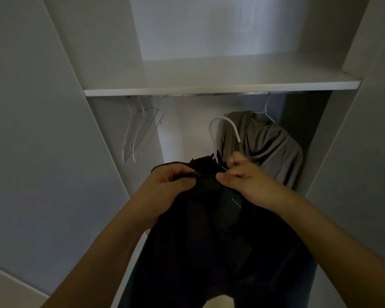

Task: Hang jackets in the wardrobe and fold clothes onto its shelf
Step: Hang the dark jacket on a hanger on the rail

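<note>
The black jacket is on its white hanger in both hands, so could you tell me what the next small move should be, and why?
Probably lift the black jacket so the white hanger hooks on the rail. Both the left hand and right hand grip its collar, its hook is free, and the rail is bare between the empty hangers and grey jacket.

Dim, soft light from above; shadowed lower wardrobe — wide-angle bending at edges.
</note>
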`<state>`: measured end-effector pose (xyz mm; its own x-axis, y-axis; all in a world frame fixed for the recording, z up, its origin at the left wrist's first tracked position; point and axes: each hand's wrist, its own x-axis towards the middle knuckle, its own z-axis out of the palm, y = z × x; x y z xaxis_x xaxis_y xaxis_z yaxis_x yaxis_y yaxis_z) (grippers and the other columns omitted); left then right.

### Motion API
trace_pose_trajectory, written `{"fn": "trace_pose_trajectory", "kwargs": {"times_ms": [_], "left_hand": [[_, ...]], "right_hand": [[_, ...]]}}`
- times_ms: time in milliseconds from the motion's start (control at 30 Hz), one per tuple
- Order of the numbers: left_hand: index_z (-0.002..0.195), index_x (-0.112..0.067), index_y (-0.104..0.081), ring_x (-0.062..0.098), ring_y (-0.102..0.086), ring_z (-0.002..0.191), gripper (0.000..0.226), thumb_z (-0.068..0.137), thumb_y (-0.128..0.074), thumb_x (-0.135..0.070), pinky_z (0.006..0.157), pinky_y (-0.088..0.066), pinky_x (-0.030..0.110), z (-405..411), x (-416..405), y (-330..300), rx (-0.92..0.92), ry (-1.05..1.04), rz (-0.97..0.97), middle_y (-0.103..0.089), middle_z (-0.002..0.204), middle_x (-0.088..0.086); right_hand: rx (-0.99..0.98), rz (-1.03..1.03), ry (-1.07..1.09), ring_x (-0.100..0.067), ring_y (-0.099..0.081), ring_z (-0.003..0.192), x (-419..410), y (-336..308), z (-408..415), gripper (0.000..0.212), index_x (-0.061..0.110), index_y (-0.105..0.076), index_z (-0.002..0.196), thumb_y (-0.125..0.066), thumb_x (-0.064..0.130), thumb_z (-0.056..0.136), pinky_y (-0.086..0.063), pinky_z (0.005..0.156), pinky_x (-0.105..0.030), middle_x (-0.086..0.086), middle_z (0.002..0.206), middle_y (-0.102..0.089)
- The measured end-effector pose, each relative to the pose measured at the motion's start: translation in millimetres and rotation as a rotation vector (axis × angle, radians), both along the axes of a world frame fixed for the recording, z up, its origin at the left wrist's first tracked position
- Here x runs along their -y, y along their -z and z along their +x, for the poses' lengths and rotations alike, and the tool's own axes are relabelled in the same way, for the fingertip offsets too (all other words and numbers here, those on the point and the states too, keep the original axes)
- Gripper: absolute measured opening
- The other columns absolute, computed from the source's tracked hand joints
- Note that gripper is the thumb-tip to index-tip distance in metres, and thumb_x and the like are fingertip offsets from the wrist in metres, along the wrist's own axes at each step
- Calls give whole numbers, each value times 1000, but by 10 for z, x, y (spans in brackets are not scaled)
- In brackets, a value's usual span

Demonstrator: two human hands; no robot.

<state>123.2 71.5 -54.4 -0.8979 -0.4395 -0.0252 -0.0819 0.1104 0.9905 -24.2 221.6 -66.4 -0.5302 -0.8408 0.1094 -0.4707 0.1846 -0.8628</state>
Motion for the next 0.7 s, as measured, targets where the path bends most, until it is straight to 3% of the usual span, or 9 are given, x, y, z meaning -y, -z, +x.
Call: {"fn": "trace_pose_trajectory", "kwargs": {"times_ms": [100,233,367,467,600,700], "left_hand": [[97,-6,-71,35,-66,100,15,95,-56,-6,94,-53,45,10,-10,84,-2,-42,-18,-70,101,18],[92,-8,-73,28,-70,92,16,92,-63,-21,91,-56,42,-31,-56,184,29,-109,-5,-73,92,12],[79,-19,-75,17,-72,75,12,87,-70,-26,68,-57,26,-131,-115,222,27,-143,-72,-73,77,3],[67,-27,-70,5,-67,63,17,83,-74,-28,58,-52,14,-211,-142,253,41,-176,-273,-69,67,-9],[64,-26,-65,-1,-62,56,19,80,-75,-26,49,-45,9,-304,-175,253,79,-135,-443,-65,63,-16],[65,-23,-63,-1,-60,52,18,79,-74,-27,45,-41,9,-332,-172,254,116,-117,-513,-64,62,-15]], "right_hand": [[-95,44,7,7,-41,70,-1,41,-13,44,18,-54,51,-59,24,94,-31,70,-4,7,86,-34],[-179,83,25,6,-41,73,-20,94,-50,39,11,-61,59,-60,29,93,-33,70,-6,10,87,-35],[-272,98,94,-1,-45,81,-45,147,-77,10,22,-67,80,-69,30,87,-37,71,-7,10,94,-36],[-216,83,114,-7,-48,86,-80,148,-101,20,32,-64,92,-75,21,81,-38,74,-7,8,98,-38],[-39,29,83,-7,-48,93,-86,134,-57,28,33,-66,90,-66,6,85,-31,79,3,3,97,-40],[-11,10,38,-4,-48,96,-104,148,-24,26,33,-67,96,-67,9,86,-29,82,5,3,99,-40]]}}
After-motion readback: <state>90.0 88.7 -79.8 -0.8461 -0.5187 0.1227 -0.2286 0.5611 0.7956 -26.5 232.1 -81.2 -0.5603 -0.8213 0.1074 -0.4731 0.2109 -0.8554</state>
